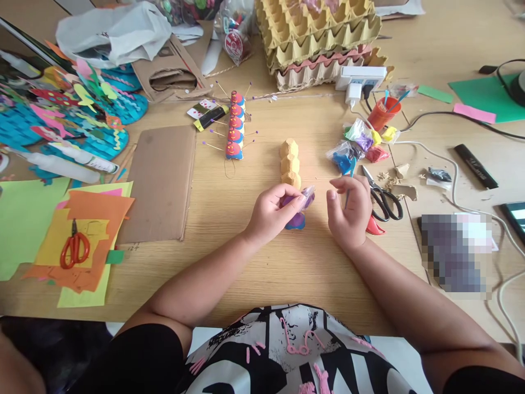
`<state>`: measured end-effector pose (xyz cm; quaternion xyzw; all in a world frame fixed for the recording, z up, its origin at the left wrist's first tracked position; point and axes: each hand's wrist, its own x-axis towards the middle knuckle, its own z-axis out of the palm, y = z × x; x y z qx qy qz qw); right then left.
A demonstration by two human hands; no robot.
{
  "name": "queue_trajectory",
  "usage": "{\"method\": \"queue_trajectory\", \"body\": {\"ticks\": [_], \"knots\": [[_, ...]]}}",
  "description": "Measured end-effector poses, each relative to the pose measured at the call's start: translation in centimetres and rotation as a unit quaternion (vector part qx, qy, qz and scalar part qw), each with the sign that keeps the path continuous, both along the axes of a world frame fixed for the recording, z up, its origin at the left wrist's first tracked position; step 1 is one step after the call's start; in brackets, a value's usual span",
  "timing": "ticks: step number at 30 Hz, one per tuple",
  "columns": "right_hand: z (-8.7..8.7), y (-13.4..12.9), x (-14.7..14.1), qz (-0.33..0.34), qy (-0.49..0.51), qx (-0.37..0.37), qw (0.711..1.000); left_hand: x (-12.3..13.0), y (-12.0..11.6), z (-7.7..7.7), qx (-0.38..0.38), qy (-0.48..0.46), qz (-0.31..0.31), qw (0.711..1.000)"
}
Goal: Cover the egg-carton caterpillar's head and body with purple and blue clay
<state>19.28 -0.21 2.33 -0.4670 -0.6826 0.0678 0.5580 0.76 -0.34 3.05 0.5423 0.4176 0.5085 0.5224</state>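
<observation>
My left hand [274, 212] pinches a small clear plastic bag with purple stuff in it [307, 198], above the near end of an egg-carton strip. The strip's far bumps are bare yellowish [290, 158]; its nearest bump is purple with a blue edge [296, 221]. My right hand [350, 210] is to the right of the bag, fingers curled, with a thin blue stick [351, 167] rising between them. Behind the strip and to the left stands a finished-looking row of red and blue bumps [235, 128] with purple-tipped sticks.
Black scissors [384, 200] lie right of my right hand, behind a red piece [374, 226]. Clay bags [342, 158], an orange cup [382, 115] and white cables are farther right. Cardboard [159, 186], coloured paper [24, 219] and red scissors [75, 249] lie left. Egg trays [320, 38] are stacked behind.
</observation>
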Motion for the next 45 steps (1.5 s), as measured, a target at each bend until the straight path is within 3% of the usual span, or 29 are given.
{"method": "queue_trajectory", "body": {"ticks": [2,6,11,14,19,24,30,36,40,45], "knots": [[0.2,-0.3,-0.1,0.022,-0.017,0.007,1.000,0.0,0.1,0.1,0.002,-0.008,0.004,1.000],[0.2,-0.7,-0.4,0.108,-0.036,-0.051,0.992,0.0,0.1,0.4,0.029,0.035,-0.001,0.999],[0.3,-0.6,-0.7,0.133,-0.018,-0.097,0.986,0.2,0.2,0.6,0.111,0.080,-0.025,0.990],[0.5,-0.6,-0.9,0.147,-0.002,-0.093,0.985,0.3,0.3,0.3,0.123,0.083,-0.024,0.989],[0.6,-0.7,-0.9,0.159,0.005,-0.071,0.985,0.2,0.2,0.0,0.091,0.051,-0.027,0.994],[0.7,-0.7,-0.9,0.130,-0.016,-0.051,0.990,0.2,-0.1,0.5,0.033,0.026,-0.019,0.999],[0.6,-0.9,-0.9,0.116,-0.051,-0.019,0.992,0.1,-0.2,0.7,0.036,0.022,0.012,0.999],[0.0,-0.1,0.3,0.068,-0.092,0.000,0.993,-0.1,0.3,0.5,-0.067,-0.091,-0.057,0.992],[-0.3,0.5,0.7,0.111,-0.117,-0.023,0.987,-0.2,0.3,0.4,-0.084,-0.104,-0.110,0.985],[-0.4,0.2,0.5,0.103,-0.095,-0.069,0.988,-0.2,0.3,0.2,-0.045,-0.067,0.002,0.997]]}}
